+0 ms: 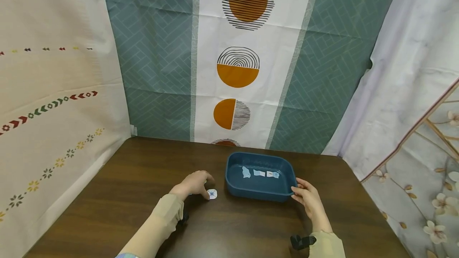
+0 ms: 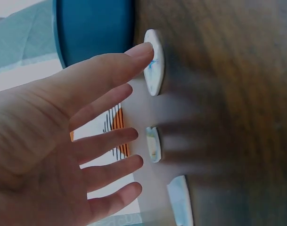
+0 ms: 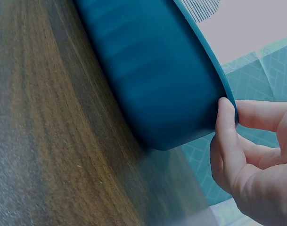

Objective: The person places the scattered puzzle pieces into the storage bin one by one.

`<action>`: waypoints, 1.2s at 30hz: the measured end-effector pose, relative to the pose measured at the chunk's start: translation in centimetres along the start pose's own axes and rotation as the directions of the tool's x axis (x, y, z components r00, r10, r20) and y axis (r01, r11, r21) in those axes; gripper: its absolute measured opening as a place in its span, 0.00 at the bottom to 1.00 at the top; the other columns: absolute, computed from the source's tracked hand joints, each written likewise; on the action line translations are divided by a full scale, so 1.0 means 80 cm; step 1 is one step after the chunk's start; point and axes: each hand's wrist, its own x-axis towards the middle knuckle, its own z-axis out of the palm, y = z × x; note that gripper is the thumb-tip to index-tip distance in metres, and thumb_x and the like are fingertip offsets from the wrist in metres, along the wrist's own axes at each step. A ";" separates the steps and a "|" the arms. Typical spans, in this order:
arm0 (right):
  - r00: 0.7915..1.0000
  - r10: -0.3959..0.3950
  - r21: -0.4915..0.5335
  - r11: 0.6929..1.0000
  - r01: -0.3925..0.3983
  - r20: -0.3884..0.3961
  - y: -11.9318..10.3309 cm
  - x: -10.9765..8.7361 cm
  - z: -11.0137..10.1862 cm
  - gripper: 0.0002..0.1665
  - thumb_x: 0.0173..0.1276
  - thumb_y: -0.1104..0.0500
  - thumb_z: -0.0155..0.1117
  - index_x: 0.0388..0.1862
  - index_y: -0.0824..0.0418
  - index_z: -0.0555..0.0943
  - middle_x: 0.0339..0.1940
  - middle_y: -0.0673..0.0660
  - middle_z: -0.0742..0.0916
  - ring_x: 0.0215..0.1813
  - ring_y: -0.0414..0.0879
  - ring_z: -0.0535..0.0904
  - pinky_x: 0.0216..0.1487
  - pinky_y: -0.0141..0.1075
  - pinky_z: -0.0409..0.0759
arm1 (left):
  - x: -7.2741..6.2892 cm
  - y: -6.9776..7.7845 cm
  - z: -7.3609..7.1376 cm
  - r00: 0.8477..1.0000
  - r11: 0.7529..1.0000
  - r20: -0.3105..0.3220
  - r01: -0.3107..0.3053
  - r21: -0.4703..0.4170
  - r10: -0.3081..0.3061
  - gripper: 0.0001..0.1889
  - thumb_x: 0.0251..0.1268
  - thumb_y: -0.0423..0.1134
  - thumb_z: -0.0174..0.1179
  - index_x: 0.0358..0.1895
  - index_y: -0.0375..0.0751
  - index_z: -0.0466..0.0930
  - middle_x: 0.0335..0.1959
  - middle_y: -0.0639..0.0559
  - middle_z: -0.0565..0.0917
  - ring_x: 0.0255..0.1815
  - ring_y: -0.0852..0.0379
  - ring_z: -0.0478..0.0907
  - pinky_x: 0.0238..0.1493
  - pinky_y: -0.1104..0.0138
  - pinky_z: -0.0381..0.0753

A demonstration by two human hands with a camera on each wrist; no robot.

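A dark blue rectangular bin [image 1: 258,194] is on the table, with several small flat light-blue and white pieces [image 1: 259,173] inside. At its right corner, my right hand [image 1: 309,198] pinches the rim between thumb and fingers, as the right wrist view of the bin wall [image 3: 157,89] shows. Left of the bin, my left hand [image 1: 193,183] hovers with fingers spread and loosely bent. Its thumb is at a white rounded tile with a blue star [image 1: 212,194]; whether they touch I cannot tell. Beneath the fingers lie a small pale piece [image 2: 153,145] and a light-blue piece [image 2: 180,200], largely hidden in the head view.
The brown wooden table [image 1: 229,230] extends around the bin. A patterned green and white curtain [image 1: 157,59] hangs behind it, with a cream cloth [image 1: 53,110] at left and a floral white cloth [image 1: 412,150] at right.
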 end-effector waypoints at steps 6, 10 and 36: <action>1.000 0.002 0.000 1.000 -0.002 -0.003 0.000 0.001 0.000 0.34 0.70 0.70 0.54 0.73 0.75 0.57 0.39 0.52 0.71 0.35 0.36 0.78 0.39 0.24 0.81 | -0.003 -0.003 0.007 1.000 1.000 0.003 -0.019 -0.008 0.019 0.25 0.36 0.34 0.80 0.45 0.40 0.86 0.50 0.44 0.84 0.55 0.40 0.78 0.54 0.46 0.77; 1.000 0.003 0.006 1.000 -0.003 -0.005 0.001 0.001 0.000 0.34 0.70 0.70 0.54 0.73 0.76 0.57 0.39 0.52 0.71 0.35 0.36 0.78 0.39 0.25 0.82 | -0.004 -0.006 0.012 1.000 1.000 -0.018 -0.026 -0.007 0.026 0.23 0.38 0.35 0.80 0.44 0.40 0.87 0.51 0.44 0.84 0.56 0.39 0.78 0.54 0.45 0.77; 1.000 -0.002 0.024 1.000 0.002 -0.007 0.000 0.001 0.001 0.35 0.70 0.70 0.55 0.73 0.76 0.57 0.41 0.54 0.70 0.34 0.36 0.79 0.38 0.25 0.82 | 0.000 -0.017 0.011 0.997 1.000 -0.076 0.003 -0.025 -0.005 0.13 0.44 0.38 0.78 0.36 0.44 0.87 0.42 0.47 0.86 0.43 0.49 0.80 0.45 0.52 0.79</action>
